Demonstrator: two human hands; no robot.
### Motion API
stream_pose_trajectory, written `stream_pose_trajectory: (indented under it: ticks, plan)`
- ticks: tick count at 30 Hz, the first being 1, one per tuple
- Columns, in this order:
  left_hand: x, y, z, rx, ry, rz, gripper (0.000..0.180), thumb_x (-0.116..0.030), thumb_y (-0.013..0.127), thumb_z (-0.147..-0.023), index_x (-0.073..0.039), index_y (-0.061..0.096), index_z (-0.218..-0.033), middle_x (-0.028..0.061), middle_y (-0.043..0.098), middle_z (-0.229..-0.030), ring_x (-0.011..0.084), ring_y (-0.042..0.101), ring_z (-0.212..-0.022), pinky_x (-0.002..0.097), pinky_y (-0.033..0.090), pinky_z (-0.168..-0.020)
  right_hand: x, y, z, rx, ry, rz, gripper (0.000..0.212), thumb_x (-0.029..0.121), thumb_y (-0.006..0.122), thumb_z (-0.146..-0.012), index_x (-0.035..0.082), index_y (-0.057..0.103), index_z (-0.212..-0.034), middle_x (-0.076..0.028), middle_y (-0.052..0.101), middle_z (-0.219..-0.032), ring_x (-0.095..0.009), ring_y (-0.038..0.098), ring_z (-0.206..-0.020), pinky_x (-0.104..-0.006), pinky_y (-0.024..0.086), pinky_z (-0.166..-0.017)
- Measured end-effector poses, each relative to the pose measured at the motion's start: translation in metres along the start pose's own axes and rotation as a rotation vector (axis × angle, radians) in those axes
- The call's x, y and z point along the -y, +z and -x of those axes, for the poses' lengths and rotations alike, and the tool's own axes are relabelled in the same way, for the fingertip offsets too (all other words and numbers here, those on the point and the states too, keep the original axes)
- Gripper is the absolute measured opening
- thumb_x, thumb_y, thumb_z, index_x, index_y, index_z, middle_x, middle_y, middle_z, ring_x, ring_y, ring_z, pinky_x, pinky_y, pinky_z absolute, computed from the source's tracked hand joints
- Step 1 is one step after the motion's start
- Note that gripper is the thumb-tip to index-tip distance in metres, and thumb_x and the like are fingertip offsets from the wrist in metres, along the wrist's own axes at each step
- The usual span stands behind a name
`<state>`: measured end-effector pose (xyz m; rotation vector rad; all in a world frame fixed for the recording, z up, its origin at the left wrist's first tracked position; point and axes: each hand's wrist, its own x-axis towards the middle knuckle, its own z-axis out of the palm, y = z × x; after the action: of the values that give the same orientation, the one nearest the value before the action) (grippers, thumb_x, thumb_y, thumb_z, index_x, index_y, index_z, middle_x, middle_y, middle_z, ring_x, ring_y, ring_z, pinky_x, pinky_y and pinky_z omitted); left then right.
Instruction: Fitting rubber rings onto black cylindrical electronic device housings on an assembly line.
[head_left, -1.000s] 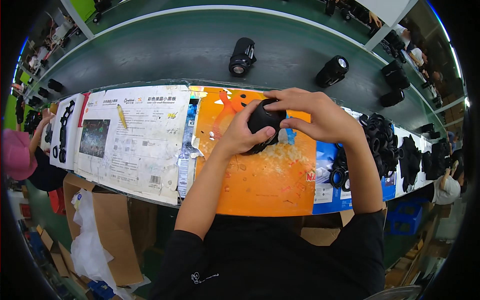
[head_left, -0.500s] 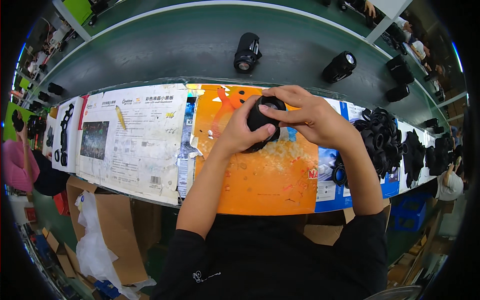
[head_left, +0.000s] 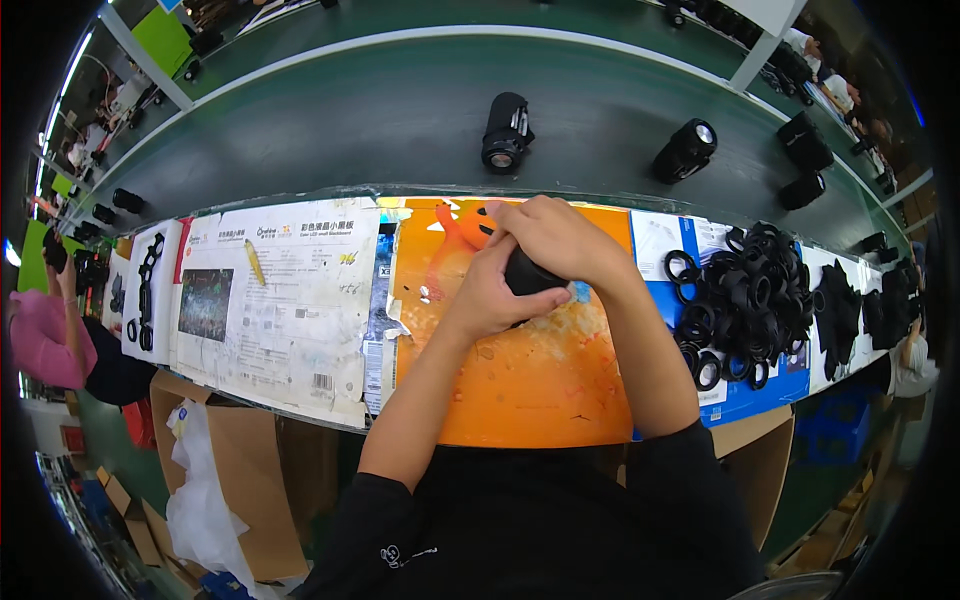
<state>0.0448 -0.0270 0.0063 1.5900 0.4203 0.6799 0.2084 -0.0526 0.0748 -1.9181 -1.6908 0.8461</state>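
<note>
A black cylindrical device (head_left: 530, 275) is held over the orange sheet (head_left: 540, 400) in front of me. My left hand (head_left: 487, 292) wraps its left side, with the thumb across the near side. From above and the right, my right hand (head_left: 562, 240) closes over its top, the fingers curled round the far side. Most of the device is hidden by my hands, so its top end does not show. To the right lies a heap of black rings (head_left: 755, 290), some loose at its near edge.
Beyond the bench, a dark green belt (head_left: 350, 130) carries similar black devices (head_left: 507, 135). At left are a yellow pen (head_left: 254, 262) on a white printed board (head_left: 290, 340) and a white tray (head_left: 155, 300) with black parts. Cardboard boxes (head_left: 240, 470) stand below. A co-worker in pink (head_left: 50, 340) is far left.
My right hand has moved from spread fingers at the device's rim to covering its top, and its forearm has swung left, uncovering more rings. The whole view has shifted slightly.
</note>
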Motion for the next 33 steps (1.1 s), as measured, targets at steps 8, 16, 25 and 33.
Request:
stream_pose_trajectory:
  ticks: [8, 16, 25, 33]
  plan:
    - [0.008, -0.01, 0.01, 0.067, 0.019, -0.044, 0.074, -0.036, 0.101, -0.075, 0.0, 0.068, -0.13, 0.012, 0.077, -0.117, 0.0238, 0.075, -0.109, 0.0369, 0.059, -0.098, 0.003, 0.011, 0.016, -0.086, -0.039, -0.052, 0.05, 0.036, 0.053, -0.11, -0.006, 0.079, -0.102, -0.022, 0.078, -0.098, -0.033, 0.075, -0.093, -0.0407, 0.057, -0.09]
    - [0.02, -0.028, 0.014, 0.051, 0.007, 0.313, 0.082, -0.038, 0.102, -0.079, -0.004, 0.066, -0.144, 0.0052, 0.072, -0.13, 0.0184, 0.067, -0.121, 0.035, 0.053, -0.109, -0.023, 0.045, 0.04, -0.062, 0.077, -1.18, 0.062, 0.051, 0.04, -0.121, 0.0, 0.069, -0.141, -0.012, 0.074, -0.137, -0.022, 0.07, -0.129, -0.0387, 0.051, -0.117]
    - [0.036, -0.043, 0.015, 0.029, -0.086, 0.392, 0.08, -0.036, 0.1, -0.084, -0.004, 0.062, -0.146, 0.0053, 0.071, -0.13, 0.0177, 0.067, -0.121, 0.0338, 0.055, -0.107, -0.058, 0.11, 0.059, -0.208, -0.093, -1.456, 0.049, 0.03, 0.051, -0.122, 0.003, 0.051, -0.163, -0.008, 0.064, -0.153, -0.018, 0.061, -0.141, -0.0345, 0.044, -0.121]
    - [0.022, -0.038, 0.01, -0.047, -0.109, 0.064, 0.098, -0.036, 0.101, -0.082, -0.009, 0.042, -0.155, 0.0103, 0.061, -0.139, 0.0233, 0.062, -0.129, 0.0382, 0.052, -0.111, -0.064, 0.119, 0.054, -0.288, -0.011, -1.419, 0.052, 0.026, 0.057, -0.12, 0.004, 0.047, -0.166, -0.008, 0.061, -0.151, -0.017, 0.06, -0.138, -0.0362, 0.047, -0.12]
